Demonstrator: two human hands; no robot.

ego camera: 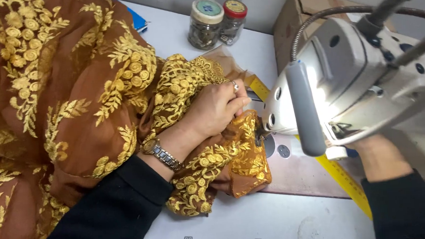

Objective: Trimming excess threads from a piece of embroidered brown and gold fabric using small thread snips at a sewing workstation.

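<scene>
My left hand (215, 109), with a ring and a metal wristwatch, presses down on brown fabric with gold floral embroidery (75, 92), gripping a bunched fold of it beside the needle area of a white sewing machine (350, 73). A folded corner of the cloth (246, 168) lies on the machine bed under the presser foot. My right hand (376, 154) reaches behind the machine head; only its wrist and black sleeve show, and its fingers are hidden.
Two small jars (206, 23) of small metal bits stand at the back of the white table. A cardboard box (308, 12) sits behind the machine. A yellow ruler strip (344, 180) runs along the bed. A grey lamp on a flexible arm (305, 107) hangs in front of the machine.
</scene>
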